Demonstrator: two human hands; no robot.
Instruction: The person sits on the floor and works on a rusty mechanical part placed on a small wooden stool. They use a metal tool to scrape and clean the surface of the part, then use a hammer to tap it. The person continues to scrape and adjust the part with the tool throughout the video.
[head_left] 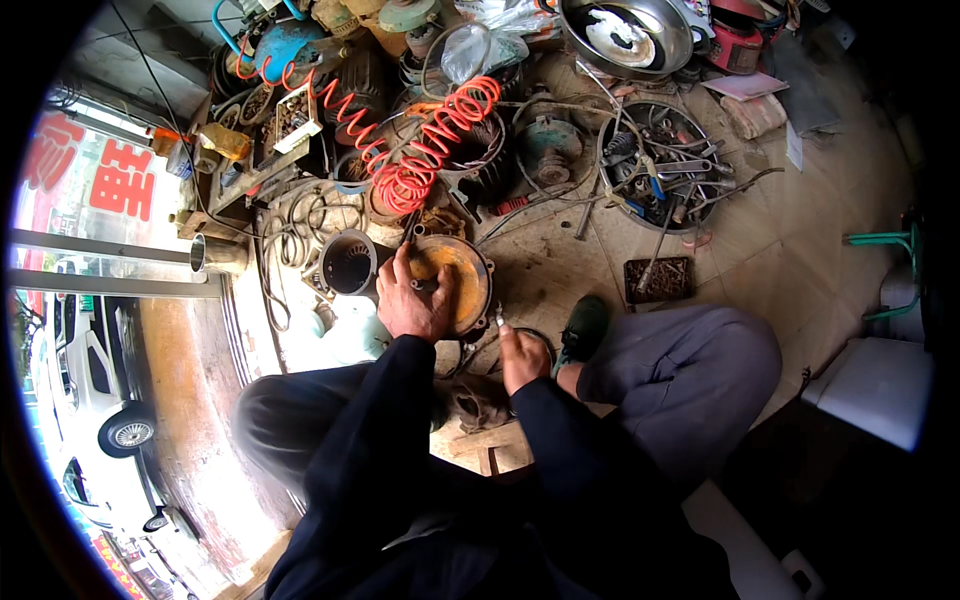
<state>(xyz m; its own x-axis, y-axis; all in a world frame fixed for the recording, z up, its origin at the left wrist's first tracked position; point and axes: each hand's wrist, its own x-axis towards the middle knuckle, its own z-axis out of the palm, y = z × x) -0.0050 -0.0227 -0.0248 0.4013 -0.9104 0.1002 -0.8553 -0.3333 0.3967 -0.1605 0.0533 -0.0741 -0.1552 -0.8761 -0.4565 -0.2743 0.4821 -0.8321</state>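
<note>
My left hand (412, 302) lies over the left side of a rusty round metal cover (464, 285), its fingers bent around the hub at the middle. Bolt lugs stand along the cover's rim. Closed around a slim metal tool (500, 318), my right hand (526, 360) is just below the cover's lower right edge. Only the bright tip of that tool shows; its handle is hidden in my fist. Directly left of the cover is a grey hollow metal cylinder (349, 262), its open end facing up. A brown rag-like bundle (483, 402) lies below, between my feet.
A coiled red air hose (425, 150) hangs across the far side. Far right, a round tray (610, 165) holds wrenches, pliers and other tools. A small dark tray (658, 279) contains small metal parts. My green shoe (583, 328) is right of the cover. Cables (300, 225) lie at left.
</note>
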